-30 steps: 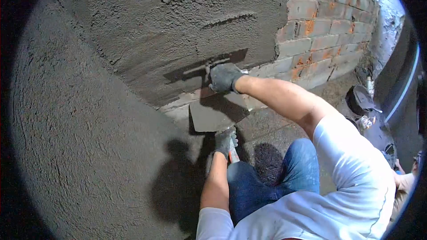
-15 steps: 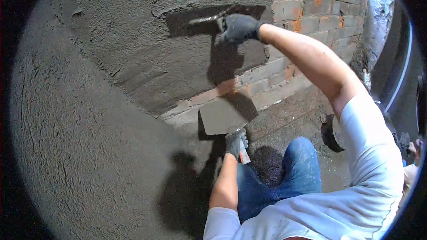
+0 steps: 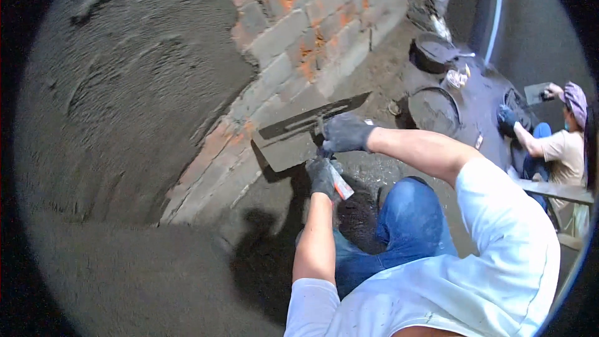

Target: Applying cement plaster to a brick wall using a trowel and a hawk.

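My left hand (image 3: 320, 178), in a dark glove, is closed on the red-and-white handle of a hand trowel (image 3: 287, 155) with a broad flat blade. My gloved right hand (image 3: 347, 133) grips a long rectangular plastering trowel (image 3: 279, 127). The plastering trowel lies above the hand trowel's blade and overlaps its far part; whether the two touch I cannot tell. Both tools are in front of the wall's base. Wet grey mortar (image 3: 143, 87) coats the wall at the left, and its ragged edge meets bare bricks (image 3: 299, 31).
Two round tubs, one holding grey mix (image 3: 435, 111) and a farther dark one (image 3: 435, 50), stand right of the wall. A co-worker (image 3: 561, 150) crouches at the far right with a trowel (image 3: 536, 93). Beside them runs a plank (image 3: 558, 191).
My right hand has brought the plastering trowel down off the mortared wall to the hand trowel in my left. The view has swung right, showing more of the tubs and the co-worker.
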Tool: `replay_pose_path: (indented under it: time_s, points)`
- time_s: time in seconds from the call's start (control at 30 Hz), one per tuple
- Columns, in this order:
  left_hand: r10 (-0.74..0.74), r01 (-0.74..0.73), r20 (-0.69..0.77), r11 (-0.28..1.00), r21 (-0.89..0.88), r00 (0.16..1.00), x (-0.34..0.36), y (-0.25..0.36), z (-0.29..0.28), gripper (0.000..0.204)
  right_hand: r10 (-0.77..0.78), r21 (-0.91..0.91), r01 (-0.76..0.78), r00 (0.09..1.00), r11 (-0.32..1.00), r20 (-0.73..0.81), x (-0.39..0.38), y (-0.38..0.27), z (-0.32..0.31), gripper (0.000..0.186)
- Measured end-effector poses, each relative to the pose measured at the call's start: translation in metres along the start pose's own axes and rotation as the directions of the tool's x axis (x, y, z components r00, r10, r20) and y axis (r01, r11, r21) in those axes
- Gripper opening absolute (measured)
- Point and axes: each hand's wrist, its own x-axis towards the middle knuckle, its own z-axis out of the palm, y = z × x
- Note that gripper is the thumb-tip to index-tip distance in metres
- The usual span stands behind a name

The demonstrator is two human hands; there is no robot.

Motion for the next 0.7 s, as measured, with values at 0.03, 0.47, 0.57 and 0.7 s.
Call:
replay_pose_path:
  time_s: [0.03,0.47,0.57,0.7]
  points:
    - [0.024,-0.025,0.027,0.999,0.048,0.999,0.004,-0.002,0.0,0.013,0.022,0.048,-0.018,0.997,0.999,-0.08,-0.011,0.011,0.005,0.035]
    - [-0.638,0.254,0.122,0.465,0.848,0.76,0.068,-0.179,-0.043,0.011,0.666,-0.547,-0.507,0.735,0.666,0.13,-0.201,0.254,-0.02,0.023]
    - [-0.196,-0.636,0.696,0.291,0.714,0.691,0.098,-0.243,-0.061,0.017,0.557,-0.649,-0.328,0.811,0.686,0.179,-0.171,0.318,0.001,0.014]
    - [-0.107,-0.951,0.952,0.084,0.297,0.288,0.092,-0.309,-0.019,0.021,0.78,-0.746,-0.478,0.62,0.463,0.087,-0.186,0.397,0.083,0.018]
